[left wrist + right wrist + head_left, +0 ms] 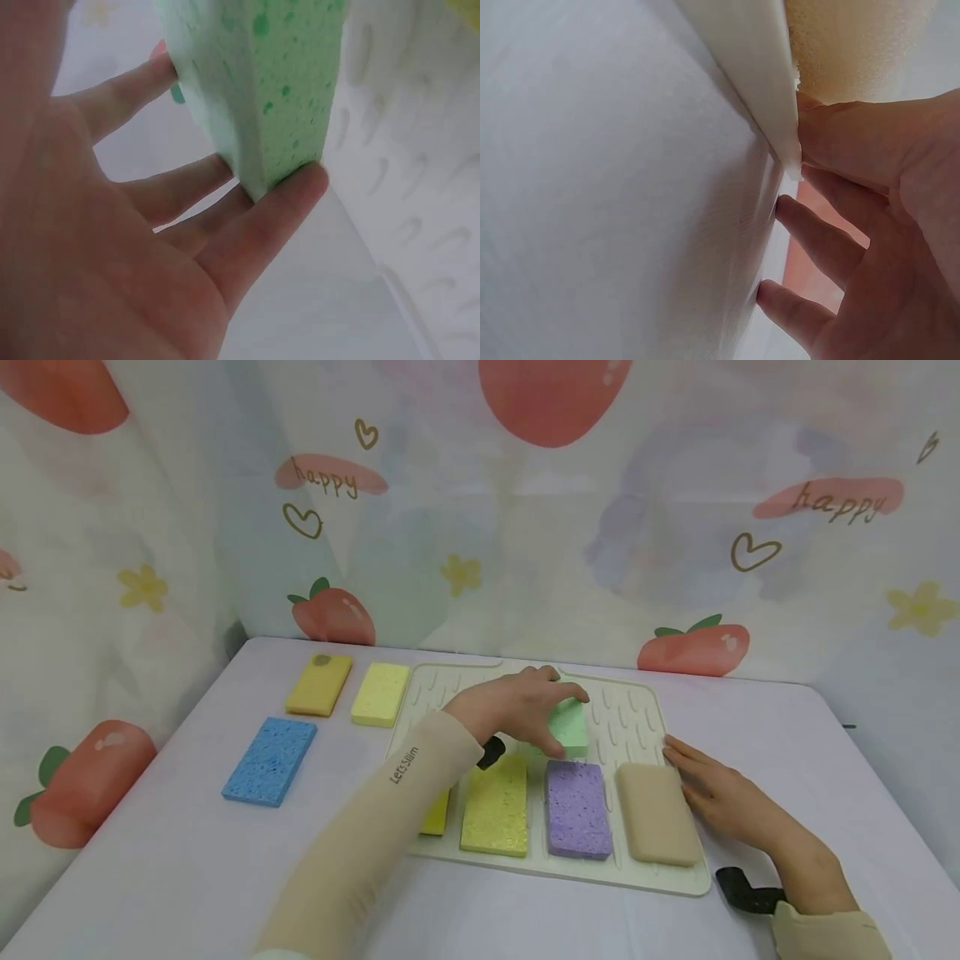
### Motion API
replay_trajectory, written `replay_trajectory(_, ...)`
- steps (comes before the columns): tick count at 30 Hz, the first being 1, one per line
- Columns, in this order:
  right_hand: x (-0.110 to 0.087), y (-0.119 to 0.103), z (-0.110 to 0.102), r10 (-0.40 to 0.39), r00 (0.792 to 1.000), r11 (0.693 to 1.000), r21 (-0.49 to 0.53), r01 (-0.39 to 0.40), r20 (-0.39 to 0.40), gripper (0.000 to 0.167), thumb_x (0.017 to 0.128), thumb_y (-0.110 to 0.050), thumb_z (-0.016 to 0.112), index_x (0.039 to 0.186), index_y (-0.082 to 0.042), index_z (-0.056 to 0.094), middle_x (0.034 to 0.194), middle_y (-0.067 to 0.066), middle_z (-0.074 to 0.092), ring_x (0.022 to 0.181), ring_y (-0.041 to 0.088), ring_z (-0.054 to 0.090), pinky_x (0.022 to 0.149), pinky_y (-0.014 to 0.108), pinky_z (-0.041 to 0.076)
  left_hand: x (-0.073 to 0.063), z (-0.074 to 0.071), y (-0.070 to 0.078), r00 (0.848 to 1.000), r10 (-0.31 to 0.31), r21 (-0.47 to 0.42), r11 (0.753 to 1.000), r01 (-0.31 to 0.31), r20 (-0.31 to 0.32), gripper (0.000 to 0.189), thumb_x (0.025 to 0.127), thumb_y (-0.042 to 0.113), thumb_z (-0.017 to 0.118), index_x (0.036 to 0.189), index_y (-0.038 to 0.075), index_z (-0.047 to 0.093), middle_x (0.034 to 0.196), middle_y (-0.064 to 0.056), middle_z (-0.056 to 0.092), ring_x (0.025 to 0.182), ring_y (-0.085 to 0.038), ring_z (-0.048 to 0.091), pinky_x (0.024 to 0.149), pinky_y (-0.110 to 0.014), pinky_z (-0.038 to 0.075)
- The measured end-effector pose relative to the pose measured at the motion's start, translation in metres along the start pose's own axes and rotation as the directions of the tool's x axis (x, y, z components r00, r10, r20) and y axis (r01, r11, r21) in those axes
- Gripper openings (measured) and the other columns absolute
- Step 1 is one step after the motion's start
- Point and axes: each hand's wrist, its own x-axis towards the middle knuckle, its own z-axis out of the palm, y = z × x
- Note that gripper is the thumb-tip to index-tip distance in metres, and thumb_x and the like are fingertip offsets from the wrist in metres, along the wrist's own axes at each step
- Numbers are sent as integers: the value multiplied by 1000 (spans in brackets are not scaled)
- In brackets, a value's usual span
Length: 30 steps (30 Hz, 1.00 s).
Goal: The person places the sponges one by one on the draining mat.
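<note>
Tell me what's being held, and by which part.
The left hand grips the green sponge by its edges; the right hand touches the pale mat.

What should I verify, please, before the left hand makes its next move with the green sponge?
1. Green sponge gripped by left hand: ok.
2. Right hand touching the edge of the tray: ok, at its right side.
3. Purple sponge lying on the tray: ok.
4. Beige sponge lying on the tray: ok.
5. Blue sponge on the tray: not ok, it lies on the table, to the left.
6. Green sponge resting on the tray: cannot tell, the hand hides part of it.
</note>
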Motion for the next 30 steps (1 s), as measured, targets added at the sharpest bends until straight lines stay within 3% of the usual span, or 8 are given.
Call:
replay_trajectory(2, 0, 0, 0, 1, 1000, 1000, -2, -1, 0, 47, 95, -3, 60, 140, 9, 50, 148, 27, 45, 132, -22, 10, 96, -10, 3, 6, 2, 5, 1000, -7, 12, 1000, 7, -7, 75, 82, 50, 75, 148, 37, 41, 154, -7, 36, 139, -24, 38, 108, -41, 46)
replay_trajectory(6, 0, -2, -2, 39, 999, 999, -7, -39, 27, 48, 96, -6, 59, 142, 6, 49, 151, 24, 43, 144, 2, 26, 96, -9, 3, 18, 7, 13, 1000, -25, 48, 999, 26, -11, 76, 83, 53, 75, 149, 40, 40, 157, -7, 32, 142, -24, 35, 110, -40, 45)
replay_trajectory(8, 0, -2, -2, 47, 998, 999, -12, -47, 31, 48, 97, -7, 59, 142, 6, 49, 151, 23, 43, 144, 7, 30, 96, -9, 3, 23, 8, 18, 999, -28, 66, 997, 29, -17, 76, 83, 54, 75, 149, 40, 40, 159, -8, 30, 143, -24, 34, 110, -40, 46)
replay_trajectory(15, -1, 0, -2, 8, 1000, 1000, -5, -8, 6, 47, 96, -5, 60, 140, 7, 51, 149, 25, 45, 132, -20, 13, 96, -9, 3, 39, 14, 26, 996, -49, 93, 994, 56, -74, 75, 85, 57, 71, 151, 42, 38, 160, -9, 27, 142, -23, 36, 106, -36, 48)
replay_trajectory(23, -2, 2, -1, -15, 1000, 1000, -9, 14, -14, 47, 95, -4, 61, 139, 7, 52, 148, 24, 47, 130, -23, 11, 96, -9, 4, 59, 19, 41, 988, -69, 143, 986, 89, -139, 80, 86, 59, 68, 154, 38, 31, 160, -5, 31, 146, -22, 33, 109, -33, 46)
replay_trajectory(26, -2, 1, -2, -2, 1000, 1000, -8, 2, -2, 47, 95, -5, 61, 140, 6, 51, 149, 24, 46, 138, -11, 20, 96, -9, 5, 66, 22, 48, 986, -58, 178, 980, 86, -155, 79, 86, 60, 67, 154, 37, 33, 160, -6, 32, 146, -23, 33, 108, -32, 47)
replay_trajectory(30, -2, 0, -4, 30, 999, 999, -15, -29, 31, 48, 96, -6, 60, 141, 5, 50, 151, 22, 44, 141, 21, 40, 100, -5, 15, 73, 26, 56, 986, -39, 230, 970, 76, -164, 78, 88, 60, 65, 154, 37, 32, 161, -8, 30, 147, -23, 32, 108, -31, 48)
